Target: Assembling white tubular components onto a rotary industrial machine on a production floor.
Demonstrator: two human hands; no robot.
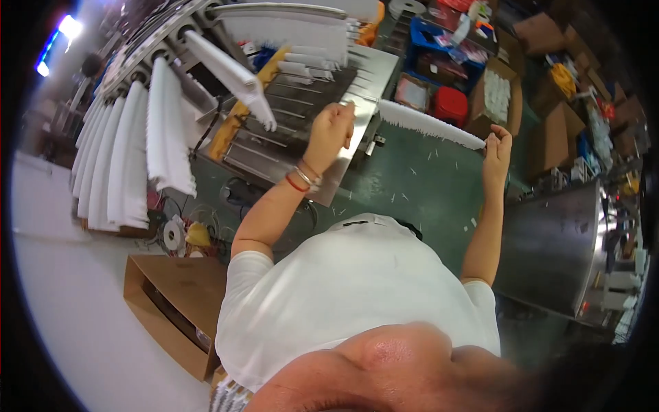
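Your own head [395, 367] lay nearest the camera, with your white shirt [357, 281] just beyond it and both arms reaching out ahead. Your right grip [497, 152] was pinched together on one end of a long white strip [429, 125], its lower edge ragged. From there the strip ran leftward toward your left grip [332, 130], its other end beside the rim of the metal desk [379, 63]. Your left fingers were curled above that rim; whether they were clamped on anything, you could not have told from this view. Beyond and left of that grip, a yellow bar [229, 132] crossed the desk, and farther left hung a row of white panels [165, 130]. Below the strip, between your grips, white scraps littered the green floor [425, 180].

The step in hand seemed to be handling the strip out past the desk's edge. The next move probably called for keeping your right pinch firm and the strip straight, its ragged edge clear of the rim.
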